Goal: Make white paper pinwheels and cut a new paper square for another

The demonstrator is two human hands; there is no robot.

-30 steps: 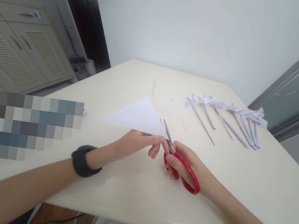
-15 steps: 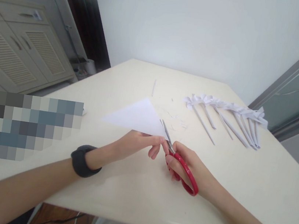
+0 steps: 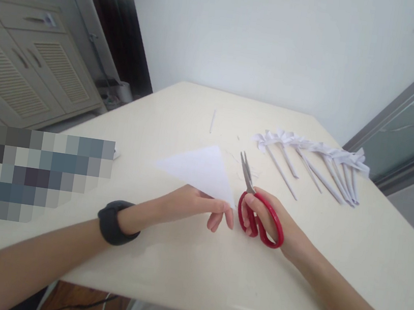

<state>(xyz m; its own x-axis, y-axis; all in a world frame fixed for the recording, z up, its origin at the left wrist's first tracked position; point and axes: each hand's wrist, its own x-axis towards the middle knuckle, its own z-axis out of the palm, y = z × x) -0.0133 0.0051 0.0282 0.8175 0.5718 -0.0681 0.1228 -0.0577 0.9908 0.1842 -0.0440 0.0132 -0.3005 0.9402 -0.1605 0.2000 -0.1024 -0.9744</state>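
Observation:
My left hand (image 3: 192,207) pinches the near corner of a folded white paper triangle (image 3: 200,170), holding it just above the cream table (image 3: 160,266). A dark band sits on that wrist. To its right, my right hand (image 3: 270,225) grips red-handled scissors (image 3: 256,211), fingers through the loops. The blades point away from me, slightly apart, and stand clear of the paper's right edge.
A row of several white paper flowers on rolled stems (image 3: 314,162) lies at the far right of the table. Small paper scraps (image 3: 245,168) and a thin strip (image 3: 213,121) lie beyond the triangle. A blurred patch (image 3: 37,175) covers the left side. Cabinets (image 3: 22,67) stand at left.
The scissors have drawn out of the paper's corner and moved right and away from me. My left hand has turned the triangle slightly and shifted it right.

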